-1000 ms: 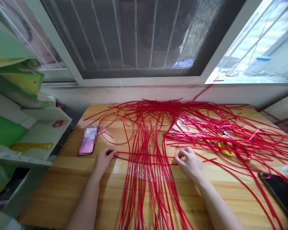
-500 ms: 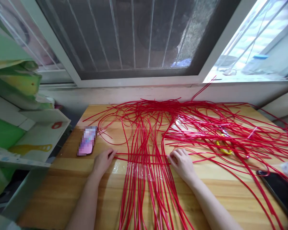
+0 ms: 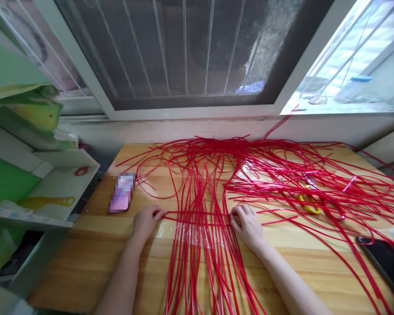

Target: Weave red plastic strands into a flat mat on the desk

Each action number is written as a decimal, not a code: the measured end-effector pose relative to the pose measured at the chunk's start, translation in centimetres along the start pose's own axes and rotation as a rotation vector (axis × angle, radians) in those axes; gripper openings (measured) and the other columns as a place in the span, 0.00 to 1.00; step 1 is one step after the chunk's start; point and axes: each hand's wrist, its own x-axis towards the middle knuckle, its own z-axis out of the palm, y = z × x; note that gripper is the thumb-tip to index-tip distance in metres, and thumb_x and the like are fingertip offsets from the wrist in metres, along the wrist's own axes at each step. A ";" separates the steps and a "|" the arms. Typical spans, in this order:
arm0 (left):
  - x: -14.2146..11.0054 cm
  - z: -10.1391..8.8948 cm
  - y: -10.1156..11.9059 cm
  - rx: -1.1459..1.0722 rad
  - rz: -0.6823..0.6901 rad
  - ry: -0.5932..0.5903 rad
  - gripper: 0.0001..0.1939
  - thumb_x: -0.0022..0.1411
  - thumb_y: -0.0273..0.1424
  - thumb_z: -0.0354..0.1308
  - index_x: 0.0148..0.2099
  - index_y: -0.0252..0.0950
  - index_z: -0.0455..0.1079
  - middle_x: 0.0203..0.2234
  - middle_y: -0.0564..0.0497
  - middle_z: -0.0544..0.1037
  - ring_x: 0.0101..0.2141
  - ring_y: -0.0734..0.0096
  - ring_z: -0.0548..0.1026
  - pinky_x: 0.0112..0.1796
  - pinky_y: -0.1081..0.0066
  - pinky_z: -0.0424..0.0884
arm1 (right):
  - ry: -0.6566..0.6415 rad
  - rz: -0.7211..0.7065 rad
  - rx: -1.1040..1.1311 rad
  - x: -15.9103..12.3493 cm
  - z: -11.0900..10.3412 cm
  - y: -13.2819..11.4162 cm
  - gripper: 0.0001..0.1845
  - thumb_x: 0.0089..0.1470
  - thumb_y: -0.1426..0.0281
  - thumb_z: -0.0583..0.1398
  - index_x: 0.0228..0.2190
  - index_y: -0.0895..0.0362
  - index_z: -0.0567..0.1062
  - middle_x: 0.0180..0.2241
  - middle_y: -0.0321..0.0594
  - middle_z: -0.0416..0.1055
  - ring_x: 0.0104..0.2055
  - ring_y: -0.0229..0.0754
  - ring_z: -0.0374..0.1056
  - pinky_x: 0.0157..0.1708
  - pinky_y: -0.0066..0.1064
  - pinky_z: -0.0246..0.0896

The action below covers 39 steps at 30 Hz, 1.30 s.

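Observation:
Many thin red cords [image 3: 213, 271] run lengthwise down the wooden table [image 3: 85, 258], with strips of clear tape [image 3: 202, 236] across them. Two red crosswise cords pass through the lengthwise ones. At the left side, my left hand [image 3: 147, 221] pinches the end of a crosswise cord [image 3: 171, 213] between thumb and fingers. My right hand [image 3: 248, 224] is closed on the crosswise cords at the right edge of the bundle, its fingertips touching the outermost lengthwise strands. Cord tails stick out to the right past it.
A phone [image 3: 122, 192] lies to the left. Loose red cords [image 3: 315, 175] cover the right side, over yellow-handled scissors [image 3: 308, 204]. A black device [image 3: 385, 267] rests at the right edge. A shelf [image 3: 52, 188] stands left, and a window [image 3: 190, 57] rises behind.
My left hand has shifted slightly right, closer to the bundle, still pinching the cord end. My right hand stays almost in place. The view has shifted slightly.

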 end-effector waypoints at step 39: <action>-1.5 3.1 5.2 -0.202 0.496 -0.012 0.16 0.58 0.37 0.50 0.49 0.42 0.62 0.42 0.46 0.66 0.45 0.62 0.62 0.46 0.58 0.61 | -0.003 -0.124 0.045 -0.1 -0.2 -2.6 0.12 0.52 0.66 0.54 0.40 0.53 0.70 0.37 0.43 0.66 0.39 0.44 0.61 0.39 0.37 0.58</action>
